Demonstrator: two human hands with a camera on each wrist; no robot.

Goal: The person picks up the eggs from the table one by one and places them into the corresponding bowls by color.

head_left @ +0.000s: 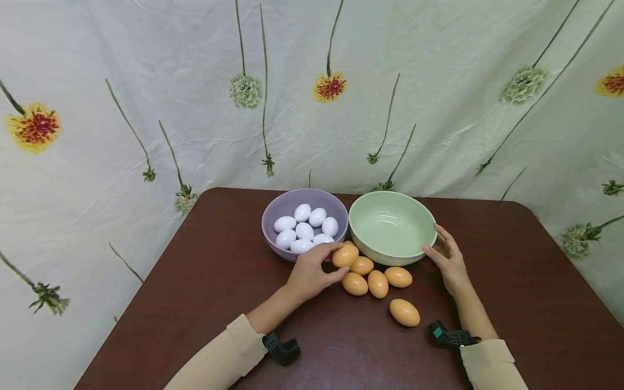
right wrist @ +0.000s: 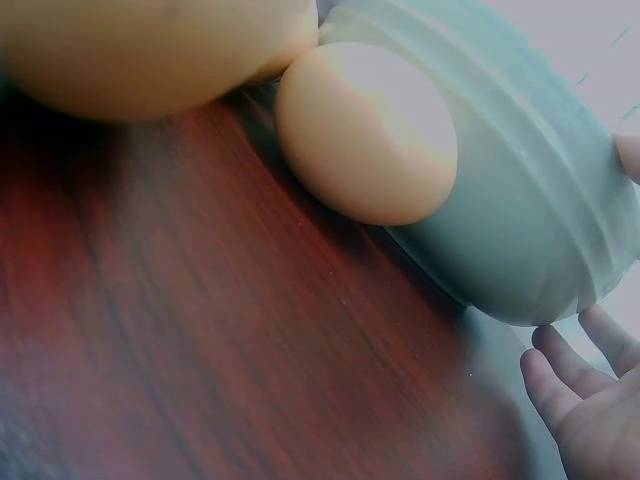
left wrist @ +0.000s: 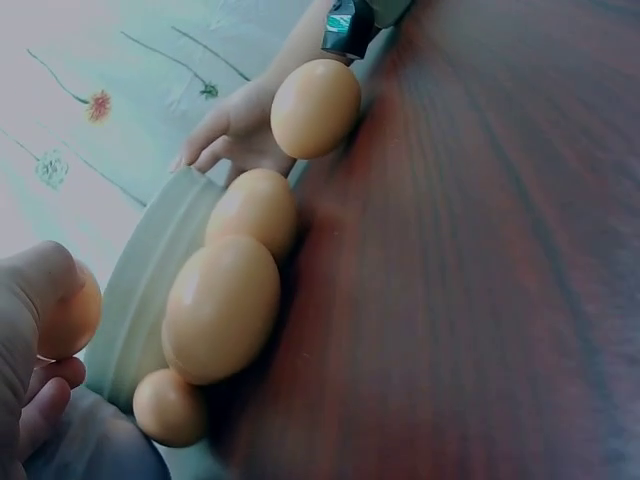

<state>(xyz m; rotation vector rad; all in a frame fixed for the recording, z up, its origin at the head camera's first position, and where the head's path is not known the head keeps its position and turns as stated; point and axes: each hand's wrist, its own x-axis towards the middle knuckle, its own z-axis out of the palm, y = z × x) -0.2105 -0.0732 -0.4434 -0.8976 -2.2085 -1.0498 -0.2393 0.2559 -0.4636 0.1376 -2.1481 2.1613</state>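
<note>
Between the thumb and fingers of my left hand [head_left: 312,273] is a brown egg [head_left: 345,255], pinched just in front of the purple bowl [head_left: 270,230]. That bowl contains several white eggs [head_left: 304,231]. My right hand [head_left: 450,265] rests against the right side of the light green bowl [head_left: 390,233], its thumb by the rim. In the right wrist view, spread fingertips [right wrist: 545,340] touch the lower wall of that bowl. No egg shows inside the green bowl. Several loose brown eggs [head_left: 378,284] lie on the table before the bowls.
The dark reddish-brown table [head_left: 205,281] carries both bowls, side by side near its far edge. One brown egg [head_left: 404,312] lies apart, nearer the front. Behind hangs a pale flowered cloth [head_left: 195,65]. Each wrist wears a black camera mount [head_left: 281,349].
</note>
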